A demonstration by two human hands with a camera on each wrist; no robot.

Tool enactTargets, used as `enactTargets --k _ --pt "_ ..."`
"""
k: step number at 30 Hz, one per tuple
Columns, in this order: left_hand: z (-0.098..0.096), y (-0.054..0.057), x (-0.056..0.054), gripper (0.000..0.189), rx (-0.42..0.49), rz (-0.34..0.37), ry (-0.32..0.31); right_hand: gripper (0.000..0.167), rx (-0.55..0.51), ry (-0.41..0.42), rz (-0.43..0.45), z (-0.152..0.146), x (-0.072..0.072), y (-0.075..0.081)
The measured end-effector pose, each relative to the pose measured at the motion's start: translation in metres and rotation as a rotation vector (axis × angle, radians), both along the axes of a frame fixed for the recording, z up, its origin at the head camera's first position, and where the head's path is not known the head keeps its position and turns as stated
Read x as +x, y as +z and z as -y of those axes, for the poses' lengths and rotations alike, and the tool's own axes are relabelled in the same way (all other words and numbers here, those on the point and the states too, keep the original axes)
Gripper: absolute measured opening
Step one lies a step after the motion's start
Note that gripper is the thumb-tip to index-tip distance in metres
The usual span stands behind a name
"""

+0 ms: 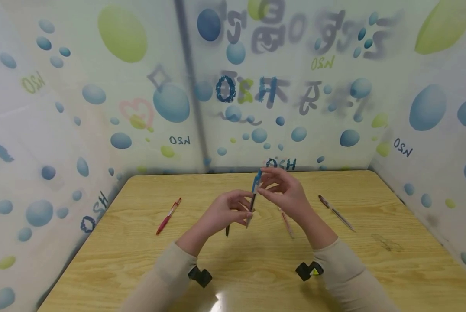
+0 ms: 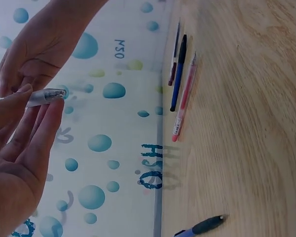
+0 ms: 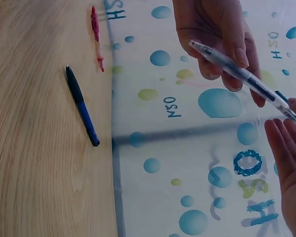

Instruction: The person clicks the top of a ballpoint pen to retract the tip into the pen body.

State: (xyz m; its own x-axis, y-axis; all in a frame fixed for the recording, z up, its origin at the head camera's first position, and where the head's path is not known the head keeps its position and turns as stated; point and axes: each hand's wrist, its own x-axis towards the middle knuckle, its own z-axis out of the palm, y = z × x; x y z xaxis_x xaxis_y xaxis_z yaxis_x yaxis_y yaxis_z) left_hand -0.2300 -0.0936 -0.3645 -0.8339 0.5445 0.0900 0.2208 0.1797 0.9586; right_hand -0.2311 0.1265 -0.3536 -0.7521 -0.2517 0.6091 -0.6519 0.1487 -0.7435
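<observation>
Above the table, both hands hold a clear-barrelled pen (image 1: 252,203) with a blue clip, tilted with its tip end downward. My left hand (image 1: 219,212) pinches it near the tip end between thumb and fingers. The fingers and thumb of my right hand (image 1: 289,190) pinch the upper end by the blue clip. In the right wrist view, the dark refill shows through the barrel of the pen (image 3: 251,80). Only its clear tip end (image 2: 45,97) shows between the fingers in the left wrist view.
A red pen (image 1: 168,216) lies at left on the wooden table (image 1: 139,268), a dark-ended clear pen (image 1: 336,212) at right. A blue pen (image 3: 80,104) and a pink pen (image 2: 185,96) lie between, near another blue pen (image 2: 178,71). Patterned panels (image 1: 233,143) enclose the table.
</observation>
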Motion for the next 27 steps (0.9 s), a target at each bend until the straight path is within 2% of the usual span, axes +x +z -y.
enactTargets --k 5,9,12,20,27 --pt "0.010 -0.002 -0.002 0.066 -0.010 -0.042 -0.004 0.047 0.060 0.007 -0.051 -0.009 -0.003 -0.001" --pt "0.022 -0.004 -0.001 0.079 -0.002 -0.067 0.005 0.047 0.136 -0.011 -0.037 -0.017 -0.003 -0.005" --pt "0.030 -0.006 0.000 0.084 -0.025 -0.084 0.023 0.048 0.193 0.012 -0.032 -0.021 -0.002 -0.011" --pt "0.051 -0.014 0.004 0.083 -0.116 -0.106 0.036 0.048 0.371 0.081 -0.101 -0.031 -0.004 -0.031" --pt "0.070 -0.026 0.004 0.077 -0.217 -0.109 0.046 0.049 0.488 0.165 -0.178 -0.049 -0.003 -0.049"
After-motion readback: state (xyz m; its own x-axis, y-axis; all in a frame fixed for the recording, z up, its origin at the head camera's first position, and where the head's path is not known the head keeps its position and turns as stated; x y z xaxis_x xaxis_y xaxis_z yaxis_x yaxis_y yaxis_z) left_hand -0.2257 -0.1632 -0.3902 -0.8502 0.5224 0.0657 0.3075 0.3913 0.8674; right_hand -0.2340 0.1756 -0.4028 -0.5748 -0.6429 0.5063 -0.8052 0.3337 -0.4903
